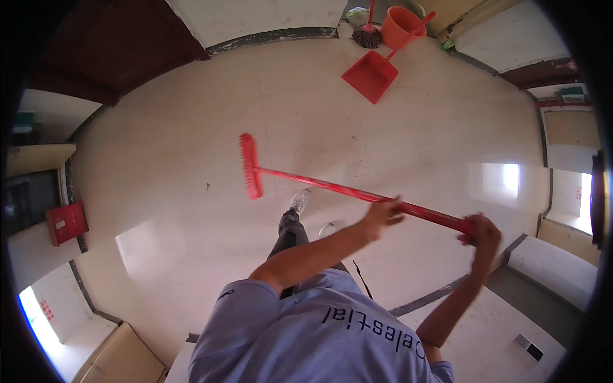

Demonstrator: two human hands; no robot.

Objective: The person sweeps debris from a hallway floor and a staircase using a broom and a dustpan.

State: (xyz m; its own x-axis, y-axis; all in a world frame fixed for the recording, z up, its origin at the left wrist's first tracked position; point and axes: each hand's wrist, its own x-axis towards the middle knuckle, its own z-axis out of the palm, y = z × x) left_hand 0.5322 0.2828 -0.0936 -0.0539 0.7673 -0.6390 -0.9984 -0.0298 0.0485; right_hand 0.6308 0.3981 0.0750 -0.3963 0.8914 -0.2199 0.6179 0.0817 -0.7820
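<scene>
A red push broom (251, 167) with a long red handle slants across the view, its bristled head at the left and its handle running to the right. My left hand (382, 216) is at the middle of the handle, fingers partly curled around it. Around the handle's end, at the right, my right hand (481, 234) is closed. Whether the bristles touch the floor cannot be told. Further ahead, a red dustpan (371, 76) lies on the tiled floor, its handle leaning on an orange bucket (402, 26). Beside the bucket stands a mop (367, 36).
A red box (67, 223) stands by the left wall. Dark red doors (119, 43) are at the upper left. Small bits of debris (208, 186) dot the floor. A grey step (531, 297) is at the lower right. A plastic bag (358, 16) lies behind the mop.
</scene>
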